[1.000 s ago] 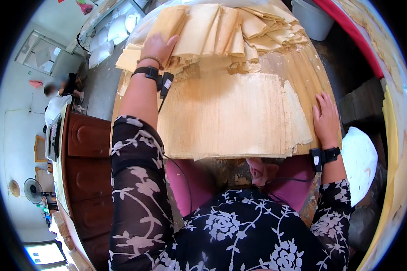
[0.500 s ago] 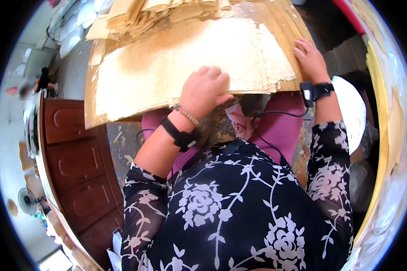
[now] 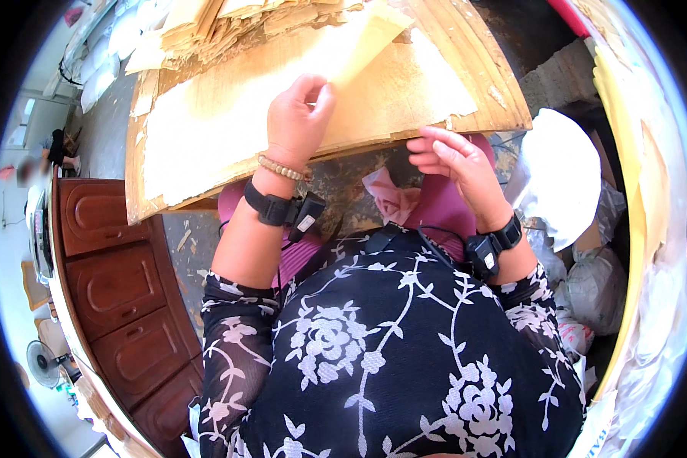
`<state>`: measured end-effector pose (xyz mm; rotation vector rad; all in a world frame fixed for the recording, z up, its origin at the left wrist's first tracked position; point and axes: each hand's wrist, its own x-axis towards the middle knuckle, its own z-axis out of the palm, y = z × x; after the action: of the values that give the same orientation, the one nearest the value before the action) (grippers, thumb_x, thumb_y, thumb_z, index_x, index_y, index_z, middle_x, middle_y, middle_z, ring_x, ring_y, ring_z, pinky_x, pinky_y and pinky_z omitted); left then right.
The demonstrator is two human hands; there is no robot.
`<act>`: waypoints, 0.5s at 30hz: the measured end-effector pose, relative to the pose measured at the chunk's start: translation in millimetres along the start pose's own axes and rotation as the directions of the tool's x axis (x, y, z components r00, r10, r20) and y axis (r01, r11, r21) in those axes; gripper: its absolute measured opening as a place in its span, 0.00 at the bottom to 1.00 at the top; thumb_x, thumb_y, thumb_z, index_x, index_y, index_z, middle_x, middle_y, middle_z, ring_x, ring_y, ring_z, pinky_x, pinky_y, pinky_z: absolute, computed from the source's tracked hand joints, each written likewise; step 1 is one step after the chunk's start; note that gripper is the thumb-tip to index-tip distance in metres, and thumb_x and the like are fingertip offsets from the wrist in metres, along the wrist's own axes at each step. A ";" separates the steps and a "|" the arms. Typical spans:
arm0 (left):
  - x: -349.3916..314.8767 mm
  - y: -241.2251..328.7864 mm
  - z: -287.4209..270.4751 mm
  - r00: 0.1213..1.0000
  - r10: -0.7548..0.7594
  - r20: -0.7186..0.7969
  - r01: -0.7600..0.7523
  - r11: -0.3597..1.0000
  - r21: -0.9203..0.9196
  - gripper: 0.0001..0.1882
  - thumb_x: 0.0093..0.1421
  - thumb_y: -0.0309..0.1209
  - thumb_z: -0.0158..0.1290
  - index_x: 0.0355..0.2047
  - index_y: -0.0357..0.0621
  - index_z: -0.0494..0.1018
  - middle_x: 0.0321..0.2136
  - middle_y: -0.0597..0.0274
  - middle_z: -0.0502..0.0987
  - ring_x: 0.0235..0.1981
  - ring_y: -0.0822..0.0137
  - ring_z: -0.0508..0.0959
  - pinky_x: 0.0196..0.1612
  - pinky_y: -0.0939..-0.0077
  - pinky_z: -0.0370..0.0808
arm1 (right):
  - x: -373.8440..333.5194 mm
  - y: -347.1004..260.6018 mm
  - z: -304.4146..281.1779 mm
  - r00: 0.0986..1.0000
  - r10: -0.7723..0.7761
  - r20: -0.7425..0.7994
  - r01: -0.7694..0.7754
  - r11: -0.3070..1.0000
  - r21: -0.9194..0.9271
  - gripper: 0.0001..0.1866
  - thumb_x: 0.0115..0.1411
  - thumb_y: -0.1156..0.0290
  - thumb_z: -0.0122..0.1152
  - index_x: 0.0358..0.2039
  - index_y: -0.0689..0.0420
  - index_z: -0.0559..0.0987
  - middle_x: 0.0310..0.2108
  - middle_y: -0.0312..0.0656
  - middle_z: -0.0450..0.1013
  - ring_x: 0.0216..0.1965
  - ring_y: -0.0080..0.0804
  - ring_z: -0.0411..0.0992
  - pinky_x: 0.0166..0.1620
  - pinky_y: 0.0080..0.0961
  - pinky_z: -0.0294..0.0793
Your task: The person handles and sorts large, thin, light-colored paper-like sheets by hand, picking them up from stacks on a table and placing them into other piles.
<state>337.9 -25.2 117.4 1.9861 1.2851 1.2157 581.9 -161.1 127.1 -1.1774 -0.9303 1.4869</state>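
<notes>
A pale, thin, veneer-like sheet or stack of sheets (image 3: 229, 114), ragged at the edges, lies across the wooden board (image 3: 504, 91) in front of me. My left hand (image 3: 301, 114) is raised over it, fingers pinched on the near end of a thin tan strip (image 3: 370, 46). The strip slants up and away to the right, lighter at its far end. My right hand (image 3: 462, 164) hovers by the board's near edge, fingers stretched and slightly apart, with nothing in it.
Layered tan sheets (image 3: 206, 27) are piled at the board's far left. Dark red cabinets (image 3: 118, 282) stand left. On the right are a white rounded bundle (image 3: 557, 179), plastic bags (image 3: 599, 290) and a yellow edge (image 3: 633, 229). A pink cloth (image 3: 389, 197) hangs near my knees.
My left hand has risen off the sheet and moved left, now with the tan strip in it. My right hand has left the board's right side and come nearer and inward.
</notes>
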 end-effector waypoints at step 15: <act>-28.7 19.1 20.4 0.906 0.316 0.283 -0.364 0.921 0.137 0.09 0.55 0.34 0.61 0.33 0.44 0.77 0.30 0.55 0.79 0.34 0.52 0.79 0.38 0.59 0.76 | 43.5 -3.8 -2.9 0.993 0.016 -0.115 0.057 0.797 0.601 0.25 0.73 0.57 0.41 0.63 0.61 0.63 0.58 0.49 0.70 0.57 0.41 0.72 0.57 0.41 0.75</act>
<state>359.8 -57.9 109.8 2.4932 0.9778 0.9667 583.6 -117.9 120.6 -0.7578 -0.3295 1.5197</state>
